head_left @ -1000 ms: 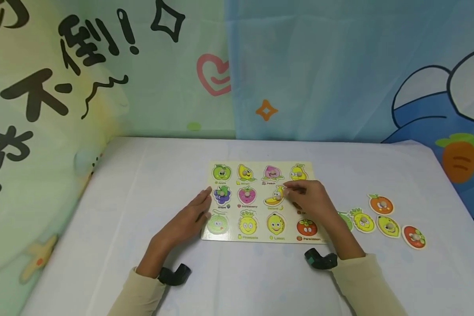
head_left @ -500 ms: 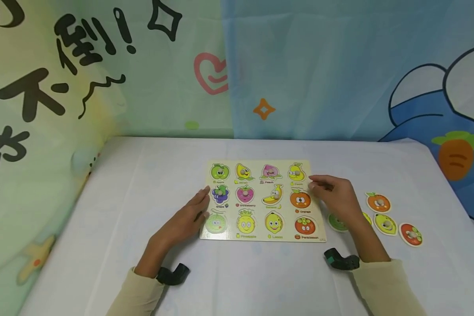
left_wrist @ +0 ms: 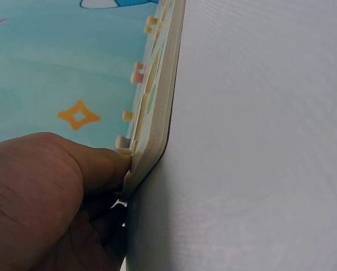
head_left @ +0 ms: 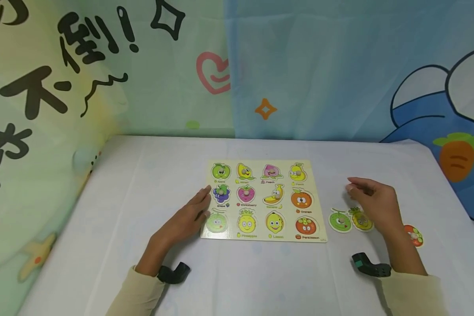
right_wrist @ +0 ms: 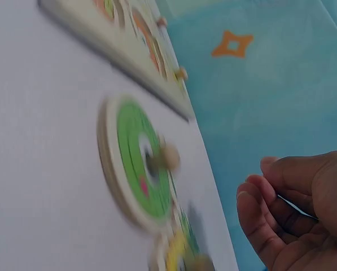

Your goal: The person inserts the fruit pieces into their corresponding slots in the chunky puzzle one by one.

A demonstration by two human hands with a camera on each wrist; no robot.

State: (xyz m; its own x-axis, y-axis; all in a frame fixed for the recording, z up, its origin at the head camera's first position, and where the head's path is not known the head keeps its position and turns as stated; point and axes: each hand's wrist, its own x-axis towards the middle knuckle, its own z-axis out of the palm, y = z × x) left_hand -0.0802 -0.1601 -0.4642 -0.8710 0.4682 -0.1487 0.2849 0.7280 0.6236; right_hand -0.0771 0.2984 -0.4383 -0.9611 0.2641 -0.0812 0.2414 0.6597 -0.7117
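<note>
cartoon-printed curtains hung behind a white-covered table (head_left: 102, 245), where a wooden fruit puzzle board (head_left: 322, 221) lay flat near the middle. the left hand (head_left: 185, 219) rested with straight fingers against the board's left edge, bracing it – the left wrist view showed a fingertip pressed to the board's side. a second before, the right hand (head_left: 373, 202) had been over the banana piece (head_left: 274, 195) in the board; by this moment it had swung right, off the board, and hovered above the loose pieces on the cloth with fingers loosely curled and nothing in them. below it lay the green melon piece (head_left: 339, 220) and pineapple piece (head_left: 361, 219), with a persimmon piece (head_left: 414, 235) partly hidden behind the wrist. the banana looked seated – the hand seemed to be going for another loose piece.
</note>
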